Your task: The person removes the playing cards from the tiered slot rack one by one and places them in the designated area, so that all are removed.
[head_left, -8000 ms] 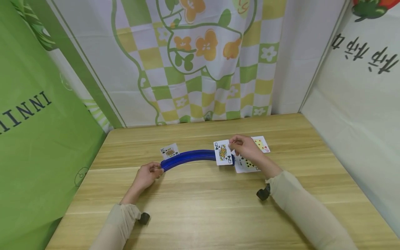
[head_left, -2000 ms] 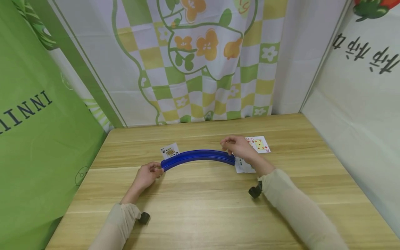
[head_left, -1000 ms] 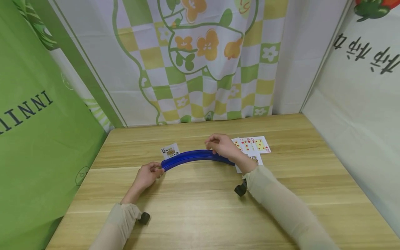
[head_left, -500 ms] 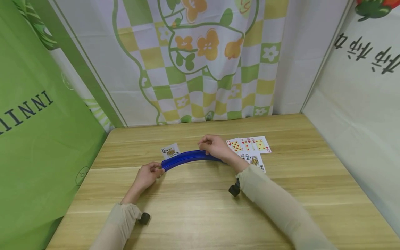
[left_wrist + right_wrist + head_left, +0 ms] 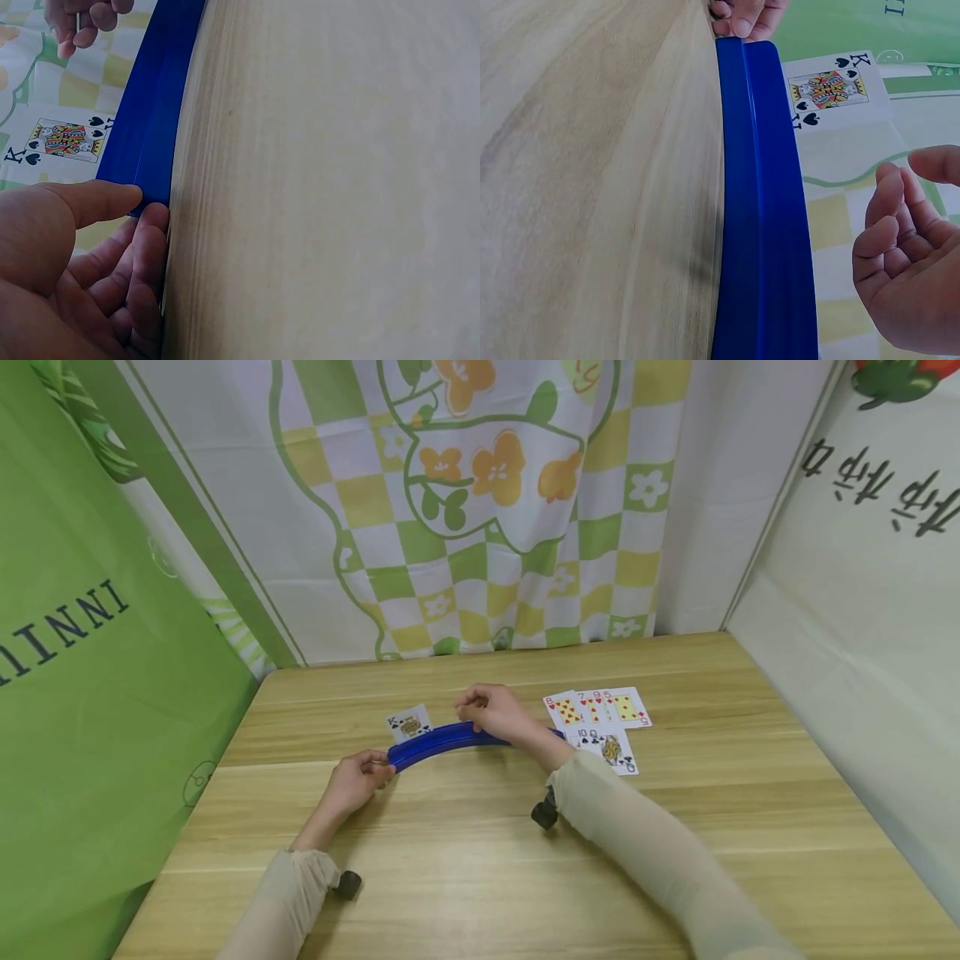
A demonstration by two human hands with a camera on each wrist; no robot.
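A curved blue playing card holder (image 5: 438, 741) lies across the table. My left hand (image 5: 354, 785) pinches its left end between thumb and fingers, as the left wrist view shows up close. A king of spades (image 5: 826, 90) stands upright at that end, on the far side of the holder. Above the holder's middle hovers my right hand (image 5: 498, 714), fingers loosely bent, with nothing between thumb and fingertips (image 5: 885, 180). To the right lie face-up cards: a queen of clubs (image 5: 612, 751) overlapping a ten, and an upper row with an eight of hearts (image 5: 564, 710) and a five of diamonds (image 5: 625, 707).
The wooden table (image 5: 480, 860) bears the holder and cards. A patterned curtain (image 5: 495, 568) hangs right behind its back edge. A green cloth (image 5: 112, 693) stands on the left and a white one (image 5: 847, 635) on the right. Dark wrist devices (image 5: 545, 810) sit on the sleeves.
Eight seconds ago my right hand held up the queen of clubs; the queen now lies on the table at right. Since then the hand has moved left along the holder. My left hand stays put.
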